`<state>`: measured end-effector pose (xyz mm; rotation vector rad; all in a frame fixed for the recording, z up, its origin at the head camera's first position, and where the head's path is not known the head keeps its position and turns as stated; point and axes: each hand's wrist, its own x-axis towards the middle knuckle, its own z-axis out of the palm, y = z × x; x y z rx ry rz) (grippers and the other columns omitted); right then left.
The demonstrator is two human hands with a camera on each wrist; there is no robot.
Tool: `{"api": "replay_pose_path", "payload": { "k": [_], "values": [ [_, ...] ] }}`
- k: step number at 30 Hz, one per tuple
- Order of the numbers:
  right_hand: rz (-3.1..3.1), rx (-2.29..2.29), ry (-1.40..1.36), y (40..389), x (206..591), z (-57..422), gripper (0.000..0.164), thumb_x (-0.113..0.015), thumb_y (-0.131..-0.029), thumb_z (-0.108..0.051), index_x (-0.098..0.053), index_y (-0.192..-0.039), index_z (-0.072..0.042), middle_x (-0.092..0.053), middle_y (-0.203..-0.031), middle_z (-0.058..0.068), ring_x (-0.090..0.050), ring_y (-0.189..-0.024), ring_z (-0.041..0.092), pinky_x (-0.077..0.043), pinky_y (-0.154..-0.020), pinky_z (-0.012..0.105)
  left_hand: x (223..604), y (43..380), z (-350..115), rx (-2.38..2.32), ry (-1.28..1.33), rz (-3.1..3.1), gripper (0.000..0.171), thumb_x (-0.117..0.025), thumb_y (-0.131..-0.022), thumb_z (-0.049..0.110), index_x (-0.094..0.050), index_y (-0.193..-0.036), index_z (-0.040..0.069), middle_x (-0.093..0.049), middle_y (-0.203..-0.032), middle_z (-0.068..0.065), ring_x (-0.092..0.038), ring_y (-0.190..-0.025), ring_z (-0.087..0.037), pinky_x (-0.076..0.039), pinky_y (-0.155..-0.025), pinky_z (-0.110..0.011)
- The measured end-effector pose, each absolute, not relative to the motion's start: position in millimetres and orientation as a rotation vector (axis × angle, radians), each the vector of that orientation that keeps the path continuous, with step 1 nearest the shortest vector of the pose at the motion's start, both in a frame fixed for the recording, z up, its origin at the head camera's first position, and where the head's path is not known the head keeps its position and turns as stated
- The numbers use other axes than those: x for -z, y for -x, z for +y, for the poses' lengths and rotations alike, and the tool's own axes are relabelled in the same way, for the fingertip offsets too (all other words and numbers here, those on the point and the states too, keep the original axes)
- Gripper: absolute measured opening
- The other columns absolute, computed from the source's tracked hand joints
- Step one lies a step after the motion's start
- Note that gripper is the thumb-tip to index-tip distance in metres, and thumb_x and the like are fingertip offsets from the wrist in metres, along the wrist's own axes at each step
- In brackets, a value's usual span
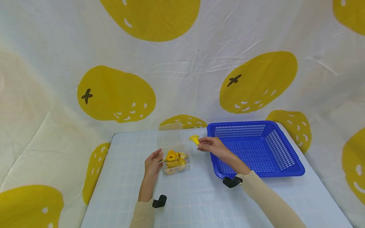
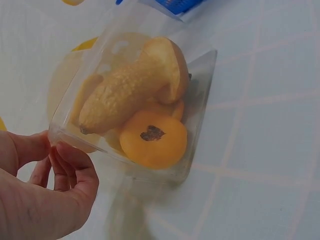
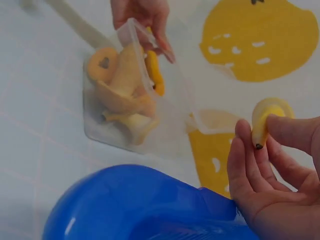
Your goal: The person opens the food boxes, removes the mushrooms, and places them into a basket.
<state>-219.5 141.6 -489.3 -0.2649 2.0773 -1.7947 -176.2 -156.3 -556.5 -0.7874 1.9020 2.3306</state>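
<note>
My right hand [image 1: 213, 146] pinches a small yellow mushroom-shaped piece [image 1: 195, 139] between thumb and fingers, above the table near the basket's left edge. In the right wrist view, this yellow piece [image 3: 261, 131] shows a dark tip and a wide round cap. With thumb and fingertips my left hand [image 1: 153, 163] pinches the left rim of a clear plastic box [image 1: 186, 167], whose lid stands open at the back. Inside the box lie several pieces, among them a large tan mushroom-shaped one [image 2: 122, 92] and a round orange one [image 2: 155, 141] with a dark centre.
A blue perforated plastic basket [image 1: 259, 174] stands on the right of the table, just beyond my right forearm. The table has a pale checked cover [image 1: 128, 171]. A white cloth [image 1: 182, 85] printed with yellow fruit hangs behind it.
</note>
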Motion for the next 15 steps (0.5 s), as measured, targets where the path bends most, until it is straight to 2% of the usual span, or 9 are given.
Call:
{"api": "replay_pose_path", "payload": {
  "k": [4,7,15],
  "values": [
    [2.014,1.826,0.234,220,488,152,0.036,-0.064,-0.103,-0.012,-0.058,-0.132,0.008,-0.069,-0.119,0.019,-0.070,-0.108,0.030,-0.054,-0.097,0.038,557,176,-156,-2.325,0.783,1.904,0.038,-0.066,-0.102,0.016,-0.063,-0.139,0.005,-0.062,-0.107,-0.002,-0.057,-0.093,-0.019,-0.048,-0.069,-0.021],
    [1.999,1.839,0.215,220,489,160,0.040,-0.064,-0.103,-0.014,-0.056,-0.135,0.008,-0.067,-0.123,0.019,-0.070,-0.109,0.027,-0.053,-0.099,0.039,556,175,-156,-2.326,0.784,1.905,0.038,-0.066,-0.102,0.016,-0.063,-0.138,0.005,-0.062,-0.107,-0.002,-0.057,-0.093,-0.020,-0.048,-0.069,-0.021],
    [1.922,1.908,0.135,222,492,191,0.046,-0.058,-0.107,-0.015,-0.046,-0.142,0.012,-0.057,-0.136,0.027,-0.068,-0.111,0.019,-0.042,-0.109,0.050,555,174,-156,-2.337,0.780,1.899,0.038,-0.065,-0.103,0.015,-0.062,-0.139,0.004,-0.061,-0.105,-0.002,-0.056,-0.093,-0.020,-0.048,-0.067,-0.021]
  ]
}}
